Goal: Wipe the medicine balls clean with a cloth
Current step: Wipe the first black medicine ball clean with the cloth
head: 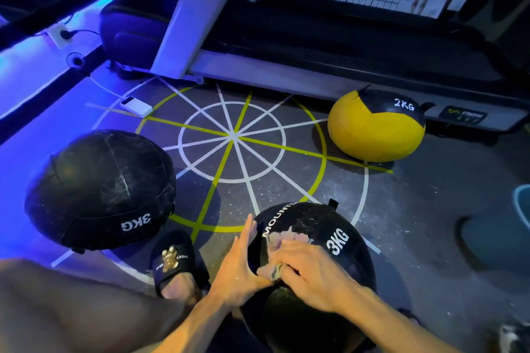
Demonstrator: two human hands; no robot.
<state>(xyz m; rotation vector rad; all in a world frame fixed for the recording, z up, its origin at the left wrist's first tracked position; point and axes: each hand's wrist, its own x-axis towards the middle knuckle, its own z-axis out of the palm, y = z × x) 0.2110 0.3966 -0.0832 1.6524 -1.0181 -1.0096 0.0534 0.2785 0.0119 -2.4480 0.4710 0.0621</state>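
dim overall | blue-violet glow from upper left, washing the floor (401,209) there | right side and top dark, detail lost | soft shadows under the balls | wide-angle bend at edges | slight blur, grain; lower right corner smeared

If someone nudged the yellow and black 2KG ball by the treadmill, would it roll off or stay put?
The yellow 2KG ball would probably stay put: it looks squashed where it meets the floor, so it seems soft-filled rather than bouncy. Its marking suggests it is lighter than the two 3KG balls. The stitched panels look grippy, not slick, though that is hard to confirm.
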